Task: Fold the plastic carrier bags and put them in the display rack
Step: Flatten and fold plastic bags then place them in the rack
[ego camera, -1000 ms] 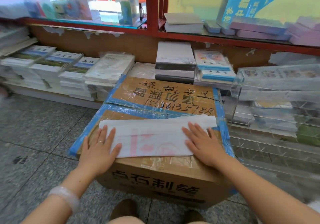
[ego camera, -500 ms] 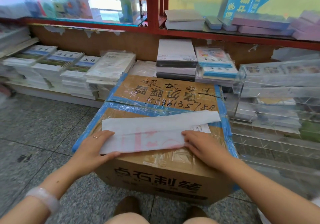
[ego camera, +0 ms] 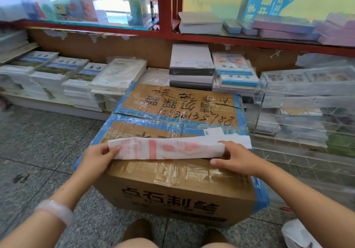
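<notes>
Both hands are on the carrier bag, one at each end. Left hand (ego camera: 98, 156) pinches the bag's left end between thumb and fingers, at the near-left part of the cardboard box top. Right hand (ego camera: 233, 157) has its fingers curled round the bag's right end, thumb stretched along the box's near edge. The hands are well apart, with the bag spanning the gap.

Head view. The plastic carrier bag (ego camera: 167, 148), white with red print, lies as a narrow strip on the cardboard box (ego camera: 172, 188), along the near edge of its top. Its long axis runs left to right, across the person's front. The near long edge is lifted and turned over toward the far side, and a white tail of the bag sticks out past the right hand. Judged from this, a lengthwise fold is in progress; the next move would call for both ends to travel together, away from the person, so that the strip stays square. Neither hand is nearer; each holds its own end.

Surface: the box top is taped, glossy and handwritten, so the bag may slide. Room: the clear acrylic display rack (ego camera: 299, 124) stands just right of the box, nearer the right hand. Stacked exercise books (ego camera: 80, 76) sit beyond the box to the left, and a red-framed shelf (ego camera: 165, 34) runs behind it. Speckled floor tiles (ego camera: 38, 142) surround the box.
</notes>
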Motion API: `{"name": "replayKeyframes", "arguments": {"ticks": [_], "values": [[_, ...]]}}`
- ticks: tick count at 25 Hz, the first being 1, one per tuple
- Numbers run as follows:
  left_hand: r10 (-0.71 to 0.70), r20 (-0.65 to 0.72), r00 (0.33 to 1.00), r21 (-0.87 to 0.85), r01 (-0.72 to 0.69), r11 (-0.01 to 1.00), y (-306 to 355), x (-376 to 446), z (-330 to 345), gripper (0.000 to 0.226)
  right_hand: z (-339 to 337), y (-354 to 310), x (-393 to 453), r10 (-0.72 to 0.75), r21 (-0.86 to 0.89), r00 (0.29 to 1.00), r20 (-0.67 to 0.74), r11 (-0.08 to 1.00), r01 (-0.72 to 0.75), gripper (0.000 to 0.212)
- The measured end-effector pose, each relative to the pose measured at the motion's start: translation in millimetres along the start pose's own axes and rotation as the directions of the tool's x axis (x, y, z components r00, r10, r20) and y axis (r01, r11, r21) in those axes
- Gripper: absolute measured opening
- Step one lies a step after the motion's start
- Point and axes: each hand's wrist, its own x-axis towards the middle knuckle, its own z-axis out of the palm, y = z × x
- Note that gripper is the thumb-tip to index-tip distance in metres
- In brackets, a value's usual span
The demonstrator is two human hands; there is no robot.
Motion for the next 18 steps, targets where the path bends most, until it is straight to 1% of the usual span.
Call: {"name": "replayKeyframes", "arguments": {"ticks": [1, 2, 4, 5, 6, 9, 11, 12, 13, 14, 15, 16, 17, 18], "values": [[-0.022, -0.011, 1.0, -0.024, 0.022, 0.999, 3.5, 2.2, 1.3, 0.01, 2.2, 1.6, 3.7, 0.039, 0.034, 0.998, -0.05, 0.999, -0.037, 0.009], [-0.034, -0.016, 0.999, -0.011, 0.034, 0.999, 4.0, 5.3, 3.2, 0.01, 4.9, 3.4, 9.2, 0.09, 0.059, 0.989, -0.116, 0.995, -0.084, 0.008], [-0.046, -0.044, 0.998, 0.051, 0.049, 0.998, 3.4, 10.0, 5.7, 0.023, 10.1, 5.8, 22.8, 0.168, 0.049, 0.954, -0.25, 0.986, -0.16, 0.025], [-0.056, -0.065, 0.996, 0.078, 0.061, 0.995, 5.2, 11.6, 5.9, 0.025, 11.7, 4.9, 30.0, 0.206, 0.034, 0.936, -0.286, 0.978, -0.205, 0.029], [-0.062, -0.084, 0.995, 0.101, 0.071, 0.992, 6.7, 13.4, 6.6, 0.023, 12.8, 3.4, 36.8, 0.25, 0.021, 0.918, -0.308, 0.966, -0.256, 0.029], [-0.048, -0.124, 0.991, 0.241, 0.077, 0.967, 13.8, 14.4, 10.7, 0.019, 16.6, -0.4, 47.5, 0.362, 0.016, 0.876, -0.32, 0.926, -0.377, 0.012], [-0.014, -0.131, 0.991, 0.287, 0.051, 0.957, 14.3, 14.1, 16.2, 0.015, 18.3, -7.3, 43.5, 0.391, -0.004, 0.843, -0.37, 0.907, -0.422, 0.011], [-0.006, -0.132, 0.991, 0.283, 0.044, 0.958, 13.2, 13.9, 18.9, 0.013, 21.1, -13.2, 39.7, 0.366, -0.065, 0.828, -0.425, 0.9, -0.432, 0.014], [-0.002, -0.134, 0.991, 0.279, 0.04, 0.959, 13.4, 13.2, 20.3, 0.011, 25.7, -21.7, 36.8, 0.294, -0.178, 0.824, -0.484, 0.889, -0.421, 0.019], [0.005, -0.136, 0.991, 0.273, 0.033, 0.961, 11.8, 14.3, 21.7, 0.011, 32.7, -33.0, 37.1, 0.181, -0.312, 0.842, -0.508, 0.873, -0.375, 0.028], [0.013, -0.138, 0.99, 0.27, 0.025, 0.962, 11.6, 15.2, 22.2, 0.011, 42.4, -46.0, 40.2, 0.056, -0.417, 0.88, -0.472, 0.865, -0.279, 0.039], [0.019, -0.136, 0.991, 0.276, 0.019, 0.961, 11.0, 16.2, 22.5, 0.011, 54.9, -59.9, 45.8, -0.054, -0.483, 0.923, -0.382, 0.863, -0.149, 0.047], [0.026, -0.131, 0.991, 0.289, 0.013, 0.957, 10.8, 16.4, 22.3, 0.011, 69.2, -72.7, 54.5, -0.122, -0.53, 0.959, -0.255, 0.848, -0.033, 0.052], [0.033, -0.125, 0.992, 0.304, 0.007, 0.953, 9.6, 16.8, 22.1, 0.011, 83.3, -80.3, 64.9, -0.15, -0.568, 0.98, -0.132, 0.822, 0.049, 0.053]]}}
